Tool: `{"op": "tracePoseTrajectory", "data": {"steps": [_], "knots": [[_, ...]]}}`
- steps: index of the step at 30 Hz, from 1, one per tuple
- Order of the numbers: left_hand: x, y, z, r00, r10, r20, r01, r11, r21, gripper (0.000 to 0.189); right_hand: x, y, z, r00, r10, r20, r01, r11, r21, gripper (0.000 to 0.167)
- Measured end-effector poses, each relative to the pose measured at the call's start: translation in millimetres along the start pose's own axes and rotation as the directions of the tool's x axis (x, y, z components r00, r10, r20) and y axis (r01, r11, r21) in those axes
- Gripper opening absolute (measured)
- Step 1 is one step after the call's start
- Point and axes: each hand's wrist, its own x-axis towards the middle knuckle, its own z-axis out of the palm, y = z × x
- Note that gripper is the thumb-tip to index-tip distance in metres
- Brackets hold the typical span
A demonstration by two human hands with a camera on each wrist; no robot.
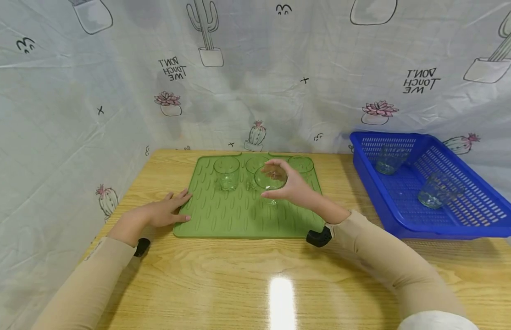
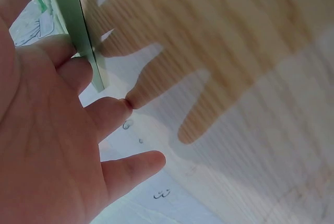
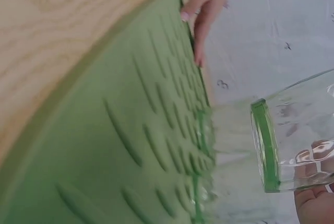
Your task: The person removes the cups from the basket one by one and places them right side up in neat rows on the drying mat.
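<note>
My right hand (image 1: 296,187) grips a clear drinking glass (image 1: 267,187) around its side, thumb and fingers apart across it. In the right wrist view the glass's thick base (image 3: 266,145) hangs over the green ribbed mat (image 1: 235,222). Three other clear glasses stand upright on the mat's far half: one at the left (image 1: 227,176), one in the middle (image 1: 251,170) partly hidden behind the held glass, one at the right (image 1: 302,167) partly behind my hand. With fingers spread, my left hand (image 1: 162,213) rests at the mat's left edge, fingertips touching it.
At the right stands a blue plastic basket (image 1: 377,192) holding two clear glasses, one toward the back (image 1: 387,161) and one tilted nearer the front (image 1: 435,192). The mat lies on a wooden table (image 1: 206,279). A printed cloth (image 1: 263,82) hangs behind and to the left.
</note>
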Motion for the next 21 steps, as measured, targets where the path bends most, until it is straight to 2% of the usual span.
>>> {"op": "tracePoseTrajectory", "data": {"steps": [6,13,21], "knots": [[1.5,-0.4,0.2,1.0,-0.01,0.0,0.01,1.0,0.005,0.089,4.3,6,21,0.998,0.026,0.061,-0.028,0.999,0.032,0.08],[1.6,-2.0,-1.7,1.0,0.001,0.001,-0.001,1.0,0.004,0.089,8.8,12,49,0.992,0.017,0.128,-0.022,0.999,0.036,0.082],[1.6,-1.3,-3.0,1.0,-0.006,0.001,0.006,1.0,-0.003,0.089,12.2,14,77,0.987,0.046,0.151,-0.047,0.999,0.008,0.085]]}}
